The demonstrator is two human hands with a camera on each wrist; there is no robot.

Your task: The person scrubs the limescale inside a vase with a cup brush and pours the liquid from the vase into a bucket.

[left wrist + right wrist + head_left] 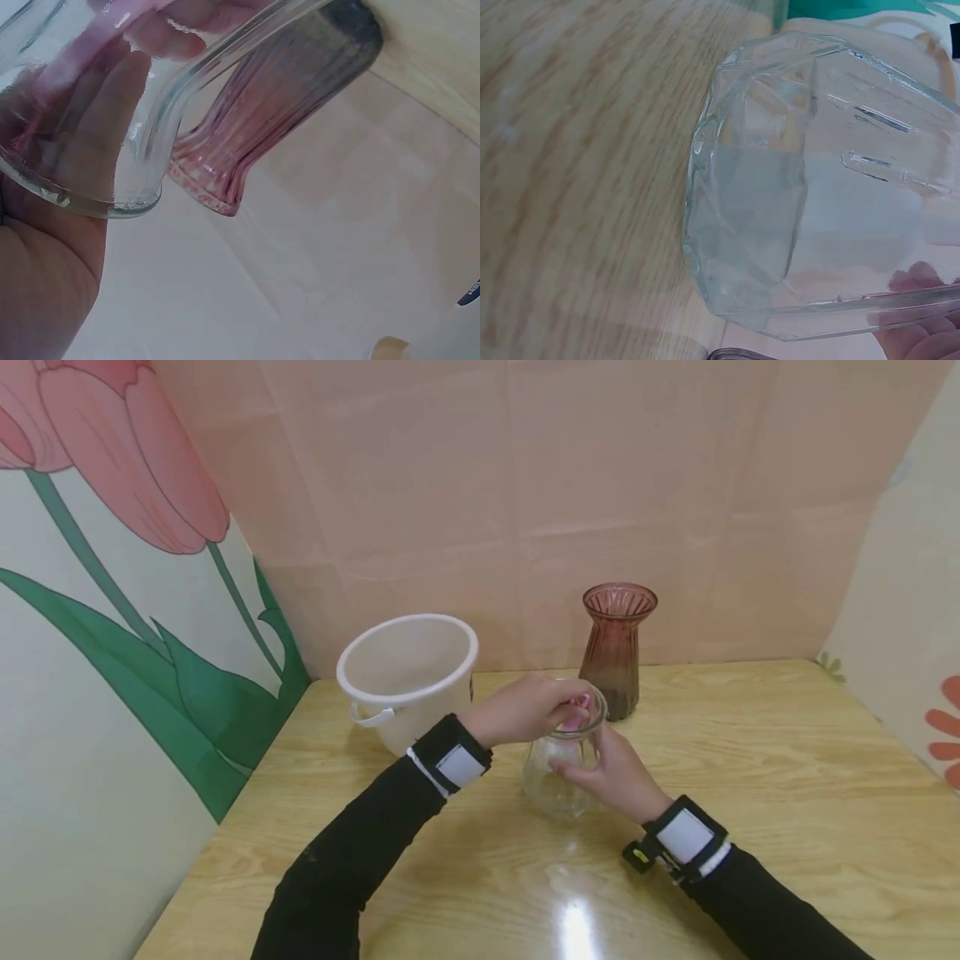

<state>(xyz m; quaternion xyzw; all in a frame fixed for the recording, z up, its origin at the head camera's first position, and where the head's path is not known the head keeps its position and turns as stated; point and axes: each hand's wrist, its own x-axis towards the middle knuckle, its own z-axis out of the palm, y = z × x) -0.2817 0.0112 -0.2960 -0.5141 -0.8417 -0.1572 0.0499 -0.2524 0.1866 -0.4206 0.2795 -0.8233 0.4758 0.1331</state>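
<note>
A clear faceted glass vase point(553, 787) stands tilted over the table, its rim toward the back right. My right hand point(624, 770) grips it round the side, thumb at the front; its fingertips show through the glass in the right wrist view. My left hand point(521, 708) reaches over the rim with its fingers in the vase's mouth. Those fingers hold a slim pink thing point(576, 717), whose kind I cannot tell. In the left wrist view, the pink thing point(82, 56) runs along the fingers behind the glass.
A cream bucket point(408, 697) with a white rim and handle stands to the left. Behind the clear vase is a ribbed reddish-brown glass vase point(613, 652). All are on a wood-grain table point(750, 760), with walls at the back and both sides.
</note>
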